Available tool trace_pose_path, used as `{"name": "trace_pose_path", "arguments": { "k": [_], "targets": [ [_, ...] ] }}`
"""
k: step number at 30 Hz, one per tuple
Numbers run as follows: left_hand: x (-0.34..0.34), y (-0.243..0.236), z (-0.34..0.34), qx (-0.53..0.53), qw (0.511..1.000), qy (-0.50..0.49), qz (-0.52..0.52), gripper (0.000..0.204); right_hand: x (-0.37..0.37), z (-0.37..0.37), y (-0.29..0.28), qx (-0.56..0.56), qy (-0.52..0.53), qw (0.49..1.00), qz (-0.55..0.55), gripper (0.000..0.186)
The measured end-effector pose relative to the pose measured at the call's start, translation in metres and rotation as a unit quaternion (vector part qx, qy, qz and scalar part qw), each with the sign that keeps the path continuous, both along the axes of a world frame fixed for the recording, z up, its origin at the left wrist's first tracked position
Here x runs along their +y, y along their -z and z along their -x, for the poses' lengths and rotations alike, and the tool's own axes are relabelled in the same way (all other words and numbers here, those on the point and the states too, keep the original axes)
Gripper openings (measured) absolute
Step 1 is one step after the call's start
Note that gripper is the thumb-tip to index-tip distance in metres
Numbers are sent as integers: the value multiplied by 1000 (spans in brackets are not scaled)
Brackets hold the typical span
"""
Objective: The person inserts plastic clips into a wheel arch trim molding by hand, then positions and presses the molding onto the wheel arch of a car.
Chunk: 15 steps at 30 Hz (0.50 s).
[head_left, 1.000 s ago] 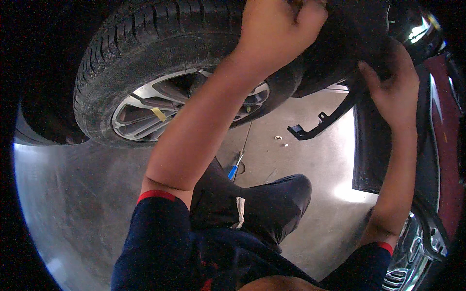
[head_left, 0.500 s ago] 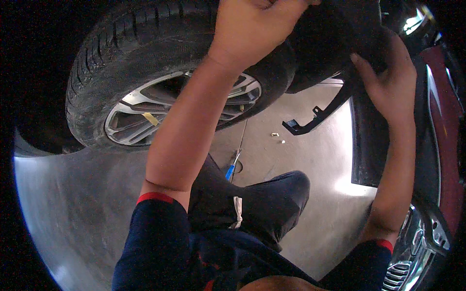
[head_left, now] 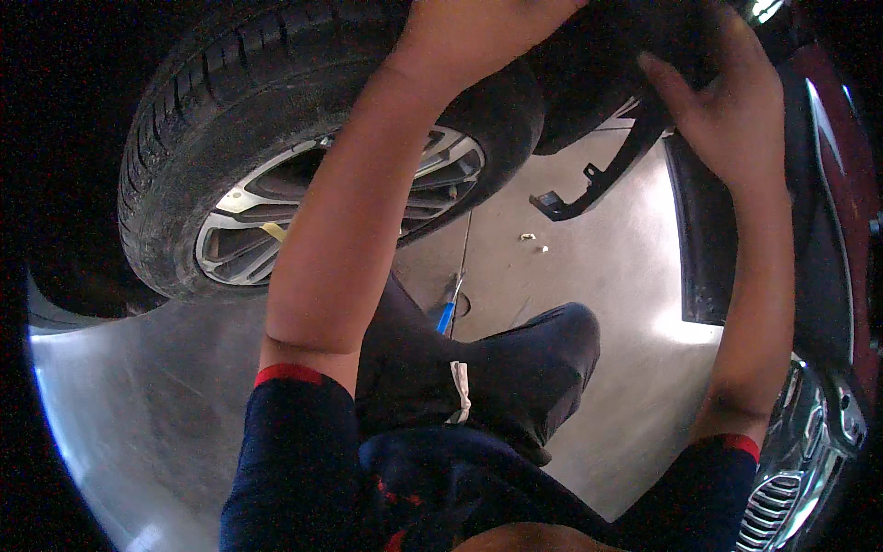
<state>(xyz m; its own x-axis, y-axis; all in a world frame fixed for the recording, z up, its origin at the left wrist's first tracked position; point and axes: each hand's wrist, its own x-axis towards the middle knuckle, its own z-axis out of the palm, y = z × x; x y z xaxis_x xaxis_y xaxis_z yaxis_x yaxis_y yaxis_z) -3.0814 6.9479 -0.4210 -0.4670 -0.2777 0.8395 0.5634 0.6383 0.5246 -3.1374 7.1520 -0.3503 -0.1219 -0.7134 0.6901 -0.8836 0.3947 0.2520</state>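
Note:
My left hand [head_left: 487, 41] reaches up past the tyre [head_left: 184, 166] to the top edge of the head view. Its fingers are cut off there, so any hold is hidden. At the upper right, my right hand [head_left: 731, 115] is raised with the thumb stretched out against a dark car part. The other fingers vanish into shadow. From below this hand, a curved black plastic strip [head_left: 607, 189] with small bracket tabs hangs toward the floor, and the hand seems closed around its dark upper part. The alloy wheel rim [head_left: 244, 198] sits behind my left forearm, with yellow tape on one spoke.
A blue-handled tool [head_left: 446, 318] lies on the concrete floor [head_left: 635, 267] beyond my bent legs [head_left: 543, 368]. Two small pale pieces [head_left: 543, 249] lie near the strip's lower end. A dark red body panel [head_left: 837, 147] and a chrome grille [head_left: 773, 506] border the right side.
My right hand has risen and shifted slightly left, and the black plastic strip has risen with it. My left hand has moved slightly higher, further out of view.

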Motion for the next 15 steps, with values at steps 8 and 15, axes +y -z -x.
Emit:
{"name": "trace_pose_path", "arguments": {
  "k": [8, 15],
  "targets": [
    [8, 11, 13, -52, 997, -48, 5, 26, 5, 14, 13, 33, -27, 998, 42, 66],
    [16, 9, 18, -69, 994, 55, -71, 25, 16, 14, 18, 31, -39, 997, 51, 58]
  ]
}}
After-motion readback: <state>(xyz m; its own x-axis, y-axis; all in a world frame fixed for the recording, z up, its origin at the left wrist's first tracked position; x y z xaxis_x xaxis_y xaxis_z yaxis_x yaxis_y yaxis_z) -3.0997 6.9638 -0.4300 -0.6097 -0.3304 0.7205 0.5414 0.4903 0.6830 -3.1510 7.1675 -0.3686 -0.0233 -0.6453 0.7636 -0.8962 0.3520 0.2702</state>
